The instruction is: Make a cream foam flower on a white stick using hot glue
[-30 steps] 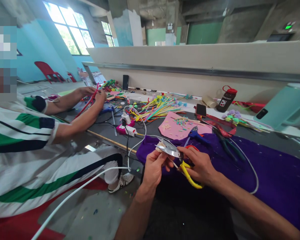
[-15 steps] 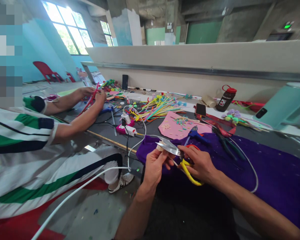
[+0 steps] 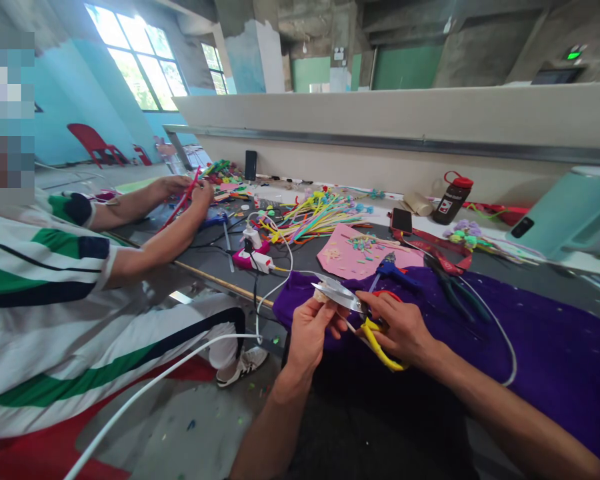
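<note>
My left hand (image 3: 310, 330) pinches a small cream-coloured piece (image 3: 321, 293) between thumb and fingers. My right hand (image 3: 400, 325) is wrapped round the yellow and red handles of a pair of scissors (image 3: 341, 295). The steel blades point left and lie across the cream piece, just above my left fingertips. A thin pale stem (image 3: 351, 327) runs from my left hand towards the right one. Below and behind both hands lies a purple cloth (image 3: 520, 333). Just beyond them rests a blue glue gun (image 3: 393, 270) at the cloth's edge.
A pink sheet (image 3: 337, 250) holds small pieces. Behind are colourful stems (image 3: 315, 217), a power strip (image 3: 254, 259) with cables, a phone (image 3: 401, 221), a bottle (image 3: 451, 198) and pliers (image 3: 457, 293). At left, a person's hands (image 3: 193, 190) hold a pink-red strip. A white cable (image 3: 155, 380) crosses the lower left.
</note>
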The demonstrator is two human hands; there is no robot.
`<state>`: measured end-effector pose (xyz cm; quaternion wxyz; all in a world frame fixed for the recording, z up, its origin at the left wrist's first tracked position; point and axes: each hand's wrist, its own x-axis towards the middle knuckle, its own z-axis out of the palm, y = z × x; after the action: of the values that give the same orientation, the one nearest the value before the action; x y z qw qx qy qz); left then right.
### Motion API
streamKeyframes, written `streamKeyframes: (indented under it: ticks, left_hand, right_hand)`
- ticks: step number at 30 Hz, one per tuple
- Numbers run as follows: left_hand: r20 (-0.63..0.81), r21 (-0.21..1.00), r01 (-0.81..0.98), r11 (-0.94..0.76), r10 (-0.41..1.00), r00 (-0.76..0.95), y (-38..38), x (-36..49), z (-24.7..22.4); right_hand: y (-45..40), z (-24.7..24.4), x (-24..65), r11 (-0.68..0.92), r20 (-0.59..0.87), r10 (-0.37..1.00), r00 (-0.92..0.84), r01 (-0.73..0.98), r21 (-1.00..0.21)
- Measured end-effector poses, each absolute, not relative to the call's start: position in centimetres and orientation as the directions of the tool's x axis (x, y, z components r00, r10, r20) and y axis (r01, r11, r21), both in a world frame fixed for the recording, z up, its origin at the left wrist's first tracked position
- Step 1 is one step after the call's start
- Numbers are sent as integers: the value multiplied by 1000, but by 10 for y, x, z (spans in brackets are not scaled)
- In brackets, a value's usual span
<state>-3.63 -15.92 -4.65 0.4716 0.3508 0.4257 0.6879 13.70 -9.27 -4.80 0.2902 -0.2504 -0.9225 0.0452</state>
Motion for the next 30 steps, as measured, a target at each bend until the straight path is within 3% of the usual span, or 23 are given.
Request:
streamKeyframes:
  ticks: [9, 18, 21, 26, 30]
  left_hand:
    - [80, 921, -336, -196, 941, -330, -160, -39, -46]
    - [5, 881, -452, -137, 959, -282, -161, -44, -41]
    - [12, 878, -455, -150, 956, -293, -162, -44, -40]
    - [54, 883, -419, -214, 931, -361, -161, -45, -44]
    - [87, 897, -368, -245, 914, -396, -161, -46, -46]
  right_hand:
    - [-93, -49, 137, 884, 539, 461, -705, 419, -208]
    - [-95, -38, 139, 812, 531, 581, -616, 403, -422]
    - [-95, -37, 139, 843, 553, 539, -636, 404, -355]
    - [-94, -45, 139, 906, 589, 402, -701, 399, -144]
    - [-92, -51, 138, 898, 604, 386, -697, 433, -75]
